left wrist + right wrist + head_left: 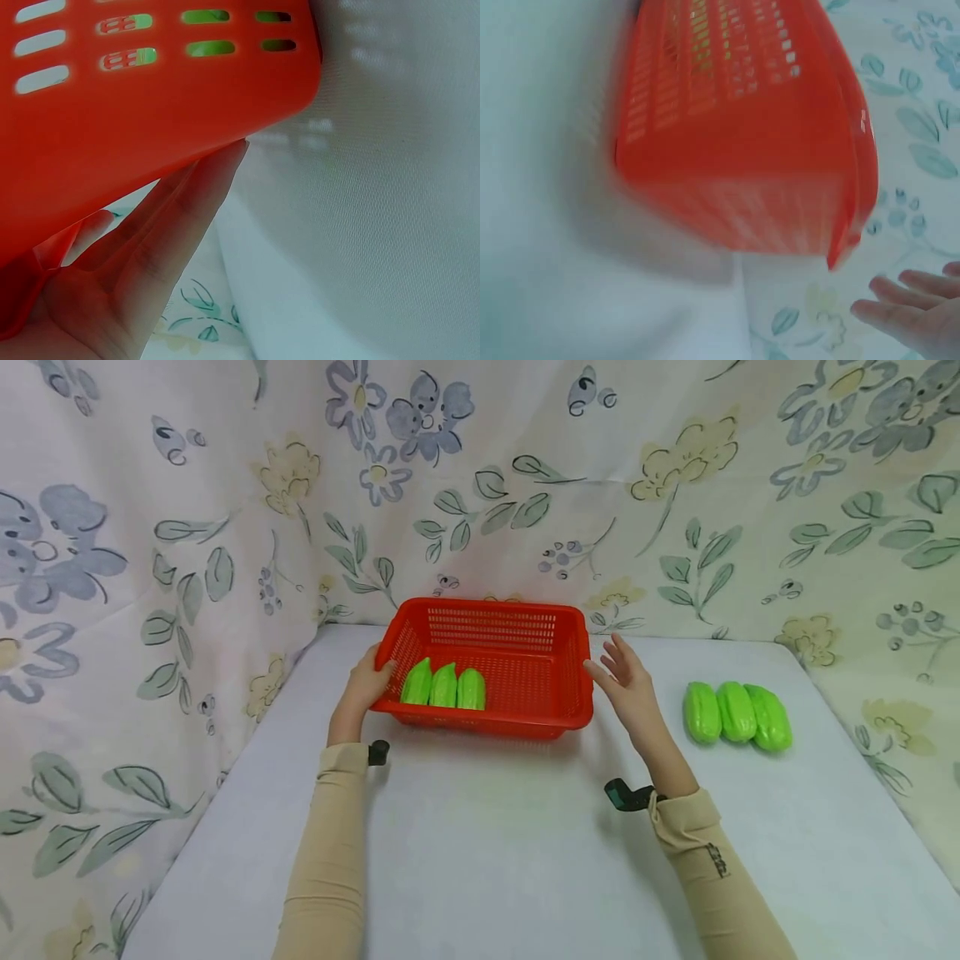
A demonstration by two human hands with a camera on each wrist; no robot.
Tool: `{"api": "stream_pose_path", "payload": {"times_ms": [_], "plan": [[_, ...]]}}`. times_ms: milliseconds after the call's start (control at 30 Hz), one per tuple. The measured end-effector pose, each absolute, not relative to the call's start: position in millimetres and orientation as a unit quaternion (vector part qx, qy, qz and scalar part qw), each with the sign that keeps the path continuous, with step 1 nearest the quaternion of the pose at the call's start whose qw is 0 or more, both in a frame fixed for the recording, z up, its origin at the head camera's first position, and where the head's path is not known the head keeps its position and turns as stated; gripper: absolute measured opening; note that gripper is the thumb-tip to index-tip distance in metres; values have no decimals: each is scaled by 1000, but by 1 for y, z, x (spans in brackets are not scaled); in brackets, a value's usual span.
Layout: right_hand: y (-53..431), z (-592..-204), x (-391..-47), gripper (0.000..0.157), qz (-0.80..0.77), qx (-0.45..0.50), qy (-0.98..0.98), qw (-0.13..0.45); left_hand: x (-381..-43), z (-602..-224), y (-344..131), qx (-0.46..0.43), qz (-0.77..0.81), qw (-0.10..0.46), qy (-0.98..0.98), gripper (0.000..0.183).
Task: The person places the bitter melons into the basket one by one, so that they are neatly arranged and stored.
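Note:
A red perforated plastic basket (517, 681) is at the far side of the table, with three bright green, elongated, ridged pieces (443, 687) lined up in its left part. My left hand (365, 681) grips the basket's left end, thumb over the rim; in the left wrist view its fingers (184, 217) reach along the underside of the rim. Off the basket's right end, my right hand (626, 681) is raised with fingers spread, holding nothing. The right wrist view shows a gap between that hand (922, 307) and the basket (742, 150).
Three similar glossy green pieces (737, 714) lie side by side on the white table (480, 843), right of the right hand. A floral curtain (495, 485) hangs behind the table and along its left side. Each wrist carries a small dark camera (628, 795).

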State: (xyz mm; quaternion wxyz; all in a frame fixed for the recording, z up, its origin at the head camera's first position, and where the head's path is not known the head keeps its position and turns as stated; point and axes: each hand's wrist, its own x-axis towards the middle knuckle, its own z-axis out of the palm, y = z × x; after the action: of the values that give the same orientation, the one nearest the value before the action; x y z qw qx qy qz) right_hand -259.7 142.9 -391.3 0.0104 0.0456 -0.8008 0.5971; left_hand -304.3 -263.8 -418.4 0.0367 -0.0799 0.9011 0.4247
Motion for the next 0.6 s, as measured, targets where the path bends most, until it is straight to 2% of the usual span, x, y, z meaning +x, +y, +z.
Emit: {"api": "stream_pose_path", "payload": {"times_ms": [333, 600], "plan": [[180, -404, -265, 80, 601, 12, -798, 45, -303, -418, -265, -76, 428, 37, 900, 59], [215, -412, -261, 83, 613, -41, -789, 32, -305, -419, -264, -76, 425, 40, 901, 59]]}}
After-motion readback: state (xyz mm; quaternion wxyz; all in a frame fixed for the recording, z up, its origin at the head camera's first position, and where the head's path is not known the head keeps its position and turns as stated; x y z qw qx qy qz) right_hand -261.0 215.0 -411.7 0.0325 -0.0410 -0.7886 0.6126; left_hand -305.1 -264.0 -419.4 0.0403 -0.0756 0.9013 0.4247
